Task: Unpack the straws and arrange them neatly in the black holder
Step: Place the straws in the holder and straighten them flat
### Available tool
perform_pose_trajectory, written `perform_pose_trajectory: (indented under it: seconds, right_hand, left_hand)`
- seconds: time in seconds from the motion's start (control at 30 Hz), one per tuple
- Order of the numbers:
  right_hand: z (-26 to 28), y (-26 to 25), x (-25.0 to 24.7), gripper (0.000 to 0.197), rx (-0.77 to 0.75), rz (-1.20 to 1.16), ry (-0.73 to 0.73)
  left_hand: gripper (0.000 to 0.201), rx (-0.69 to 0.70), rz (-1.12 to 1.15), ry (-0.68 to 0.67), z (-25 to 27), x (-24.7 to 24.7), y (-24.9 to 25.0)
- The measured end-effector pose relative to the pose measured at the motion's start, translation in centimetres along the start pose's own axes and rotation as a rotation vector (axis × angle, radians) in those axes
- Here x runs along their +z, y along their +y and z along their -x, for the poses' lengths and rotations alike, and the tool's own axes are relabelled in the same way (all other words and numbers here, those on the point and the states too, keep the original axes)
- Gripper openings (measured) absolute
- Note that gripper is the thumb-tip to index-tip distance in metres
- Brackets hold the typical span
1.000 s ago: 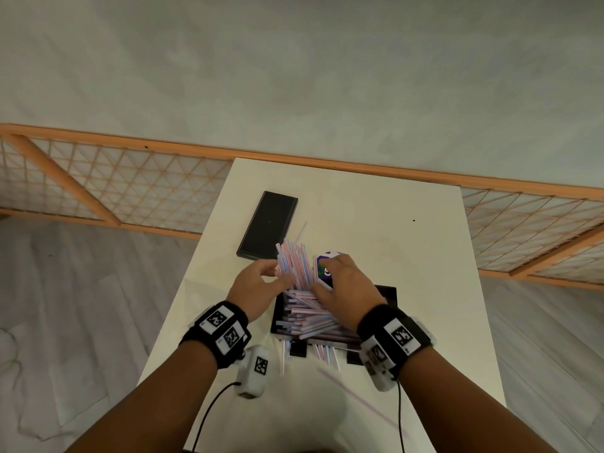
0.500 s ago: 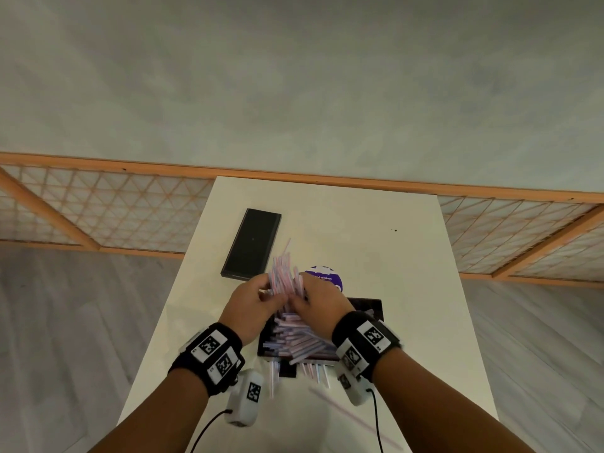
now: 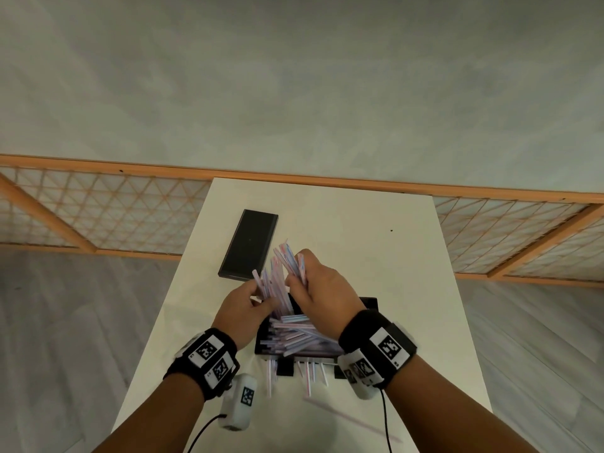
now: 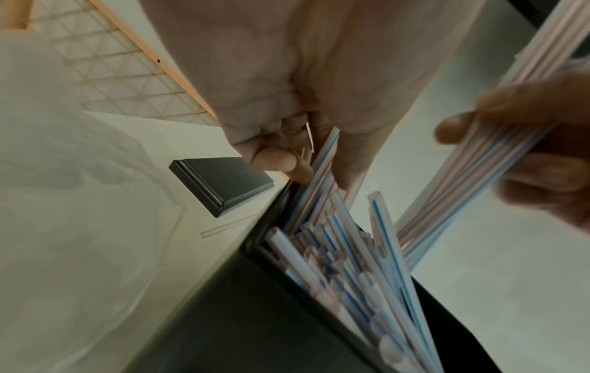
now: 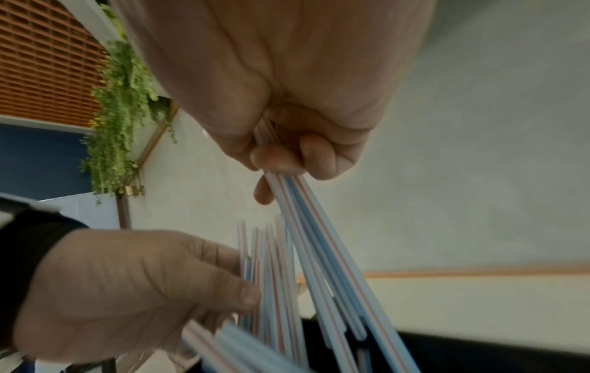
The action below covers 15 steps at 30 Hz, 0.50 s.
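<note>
A black holder (image 3: 367, 304) sits mid-table with several striped straws (image 3: 294, 336) piled crosswise in it; the left wrist view shows its dark wall (image 4: 230, 315) and straw ends (image 4: 338, 255). My right hand (image 3: 322, 287) grips a bunch of straws (image 3: 287, 256) held up over the holder's far end, the same bunch (image 5: 322, 227) running from its curled fingers (image 5: 287, 156). My left hand (image 3: 243, 304) pinches a few upright straws (image 3: 266, 282) at the holder's left side, thumb (image 4: 348, 166) and fingers (image 4: 271, 156) closed on them.
A flat black lid (image 3: 250, 245) lies on the white table (image 3: 376, 256) beyond and left of the holder. Several loose straws (image 3: 305, 376) stick out at the holder's near side and one (image 3: 351, 420) lies near the front edge. A wooden lattice fence (image 3: 98, 217) runs behind.
Both hands have lifted higher with their straws and drawn a little apart, splitting the bunch. The purple-and-white wrapper seen earlier beyond the right hand is out of sight.
</note>
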State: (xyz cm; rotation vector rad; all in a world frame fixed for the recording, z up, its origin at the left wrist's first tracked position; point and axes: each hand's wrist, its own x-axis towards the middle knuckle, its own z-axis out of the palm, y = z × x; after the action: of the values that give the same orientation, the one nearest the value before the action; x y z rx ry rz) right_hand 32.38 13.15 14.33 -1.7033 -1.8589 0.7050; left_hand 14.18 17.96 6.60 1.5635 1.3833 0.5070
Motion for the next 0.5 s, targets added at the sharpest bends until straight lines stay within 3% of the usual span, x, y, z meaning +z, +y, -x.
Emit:
perform_pose_trajectory:
  seconds: [0.13,0.27,0.5]
  right_hand:
    - [0.9,-2.1,-1.9,0.008,-0.122,0.134,-0.022]
    - [1.6,-2.9,-2.4,0.013,-0.180,0.443,-0.127]
    - [2.2,-1.3,1.2,0.029,-0.054,0.651,-0.366]
  left_hand:
    - [0.013,-0.006,-0.018,0.008,0.3,-0.1,0.1]
    - [0.014,0.018,-0.034,0.050,0.8,-0.4,-0.3]
    - [0.027,0.011,-0.010,0.170,1.5,-1.6,-1.3]
